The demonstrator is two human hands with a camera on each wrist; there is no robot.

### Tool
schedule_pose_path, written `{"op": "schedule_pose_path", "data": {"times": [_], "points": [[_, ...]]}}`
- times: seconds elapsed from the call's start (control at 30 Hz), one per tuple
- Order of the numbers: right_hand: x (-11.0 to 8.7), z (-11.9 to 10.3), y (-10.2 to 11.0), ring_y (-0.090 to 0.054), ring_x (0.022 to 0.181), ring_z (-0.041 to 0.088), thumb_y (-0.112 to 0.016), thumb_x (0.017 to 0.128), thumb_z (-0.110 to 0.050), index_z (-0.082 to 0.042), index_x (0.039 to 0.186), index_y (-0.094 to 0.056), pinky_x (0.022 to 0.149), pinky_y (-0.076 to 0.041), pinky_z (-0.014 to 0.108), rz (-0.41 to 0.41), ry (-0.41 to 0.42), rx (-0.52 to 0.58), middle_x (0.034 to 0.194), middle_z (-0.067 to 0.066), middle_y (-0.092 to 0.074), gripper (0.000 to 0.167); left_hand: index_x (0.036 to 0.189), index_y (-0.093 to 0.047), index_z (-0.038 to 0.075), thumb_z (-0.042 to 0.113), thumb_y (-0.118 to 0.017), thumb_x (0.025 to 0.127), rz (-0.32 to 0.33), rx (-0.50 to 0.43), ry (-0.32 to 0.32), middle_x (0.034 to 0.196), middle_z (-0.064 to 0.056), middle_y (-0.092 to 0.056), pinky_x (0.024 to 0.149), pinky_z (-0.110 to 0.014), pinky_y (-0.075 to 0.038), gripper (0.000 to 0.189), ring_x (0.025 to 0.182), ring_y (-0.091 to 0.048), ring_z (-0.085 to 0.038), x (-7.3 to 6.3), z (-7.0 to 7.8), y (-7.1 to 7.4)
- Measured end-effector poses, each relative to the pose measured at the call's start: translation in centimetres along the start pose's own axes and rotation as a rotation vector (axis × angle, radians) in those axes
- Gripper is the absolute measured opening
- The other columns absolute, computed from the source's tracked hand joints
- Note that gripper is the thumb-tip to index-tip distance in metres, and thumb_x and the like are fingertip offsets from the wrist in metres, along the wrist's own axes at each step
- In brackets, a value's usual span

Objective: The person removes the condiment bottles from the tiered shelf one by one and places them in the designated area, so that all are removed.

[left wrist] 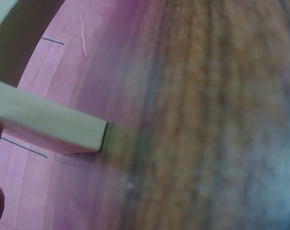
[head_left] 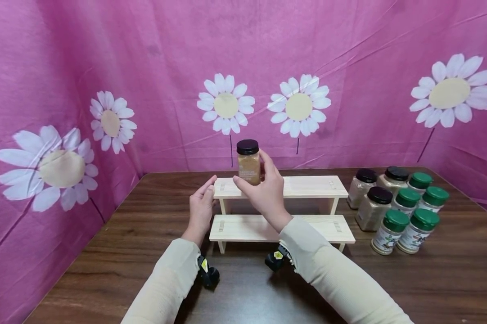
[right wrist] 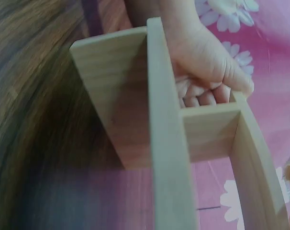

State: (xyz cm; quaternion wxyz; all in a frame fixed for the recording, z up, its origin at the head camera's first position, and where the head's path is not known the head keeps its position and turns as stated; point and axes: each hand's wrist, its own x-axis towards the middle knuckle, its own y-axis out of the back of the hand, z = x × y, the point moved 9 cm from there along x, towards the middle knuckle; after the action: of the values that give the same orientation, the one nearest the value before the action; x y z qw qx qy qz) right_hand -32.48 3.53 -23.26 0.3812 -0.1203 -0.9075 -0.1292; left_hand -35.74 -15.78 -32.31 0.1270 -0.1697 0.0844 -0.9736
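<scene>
My right hand (head_left: 269, 192) holds a square spice jar (head_left: 249, 163) with a black lid and tan powder inside, thumb on one side and fingers on the other. The jar is upright at the upper tier of a two-tier wooden display rack (head_left: 308, 185); whether its base touches the wood I cannot tell. At the rack's left end, my left hand (head_left: 200, 209) grips the upper tier. The right wrist view shows this left hand (right wrist: 207, 57) with its thumb at the top board and its fingers curled below. A rack leg (left wrist: 49, 117) fills part of the left wrist view.
Right of the rack, several jars stand grouped on the dark wooden table (head_left: 146, 270): square black-lidded jars (head_left: 374, 209) and round green-lidded bottles (head_left: 418, 230). A pink cloth (head_left: 166, 45) with white daisies hangs behind and at the sides.
</scene>
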Motion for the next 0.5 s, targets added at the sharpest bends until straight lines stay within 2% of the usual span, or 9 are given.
{"op": "schedule_pose_path", "data": {"times": [0.27,0.5], "points": [[-0.5,-0.4,2.3,-0.053,0.081,0.017,-0.079,0.067,-0.021,-0.007,0.131,-0.049,0.065,-0.044,0.027,0.071,0.120,-0.005,0.096,0.011,-0.060,0.072,0.125,-0.055,-0.003,0.005,-0.044,0.092,-0.001,0.006,0.005,0.125,-0.019,-0.056,0.065,-0.018,-0.050,0.036,0.076,-0.058,0.002,-0.1,-0.2,0.1],[-0.9,-1.4,4.7,-0.056,0.086,0.020,-0.074,0.065,-0.020,-0.002,0.129,-0.049,0.071,-0.045,0.023,0.148,0.242,0.023,0.101,0.017,-0.061,0.071,0.126,-0.053,-0.005,0.005,-0.044,0.092,0.003,0.002,-0.006,0.125,-0.021,-0.055,0.064,-0.016,-0.050,0.036,0.076,-0.058,0.003,0.0,0.0,0.1]]}}
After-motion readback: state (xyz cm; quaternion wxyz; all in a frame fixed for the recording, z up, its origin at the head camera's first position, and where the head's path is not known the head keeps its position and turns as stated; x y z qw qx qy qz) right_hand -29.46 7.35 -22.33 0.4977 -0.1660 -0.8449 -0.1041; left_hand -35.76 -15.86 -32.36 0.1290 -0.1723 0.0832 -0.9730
